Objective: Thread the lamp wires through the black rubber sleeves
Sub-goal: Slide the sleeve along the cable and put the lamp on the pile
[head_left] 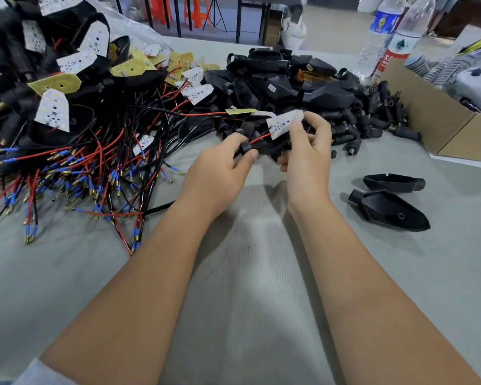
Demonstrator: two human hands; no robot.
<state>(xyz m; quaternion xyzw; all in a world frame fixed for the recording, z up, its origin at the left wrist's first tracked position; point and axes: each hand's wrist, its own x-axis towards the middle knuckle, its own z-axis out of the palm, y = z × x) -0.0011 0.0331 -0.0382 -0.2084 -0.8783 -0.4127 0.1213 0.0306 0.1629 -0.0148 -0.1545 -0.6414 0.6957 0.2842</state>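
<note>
- Above the grey ribbed cloth-covered table (pixel 247 287), the left hand (pixel 217 173) pinches a short black rubber sleeve (pixel 245 148) between thumb and fingers, and the right hand (pixel 307 151) grips a small white LED lamp board (pixel 285 123) with its red and black lamp wires (pixel 260 139) running towards the sleeve.
- The wires appear to enter the sleeve already, though the dark parts behind it blur together, so how far through they are is unclear.
- To do this well, I would keep the sleeve's bore in line with the wires and hold the board steady.
- Feed both wires together, sliding the sleeve towards the board without kinking them.
- Keep clear of the tangled heap of wired boards (pixel 75 151) at left and the pile of black plastic housings (pixel 283 81) behind.
</note>
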